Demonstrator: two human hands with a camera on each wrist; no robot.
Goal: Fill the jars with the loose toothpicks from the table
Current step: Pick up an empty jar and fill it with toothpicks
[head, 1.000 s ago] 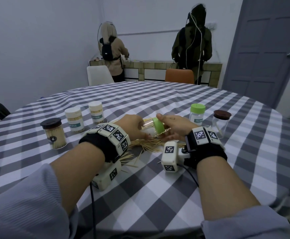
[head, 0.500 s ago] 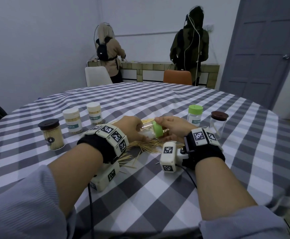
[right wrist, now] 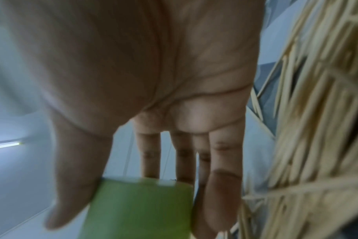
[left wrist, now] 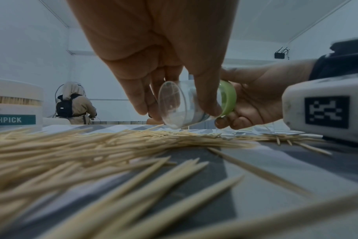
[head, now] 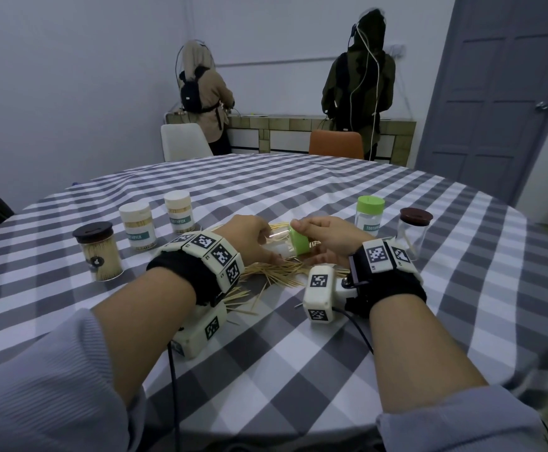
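Clear glossy plastic jar (left wrist: 175,106), smooth green plastic lid (head: 299,242), pale wooden toothpicks (left wrist: 112,145), checked cloth tablecloth (head: 266,347)

The right wrist view is blurred, so the green lid (right wrist: 137,208) shows no detail.

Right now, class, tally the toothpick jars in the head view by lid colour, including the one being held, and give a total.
Green lids: 2, the held jar and the standing green-lidded jar
Brown lids: 2, the full jar and the nearly empty jar
White lids: 2, and
Total: 6
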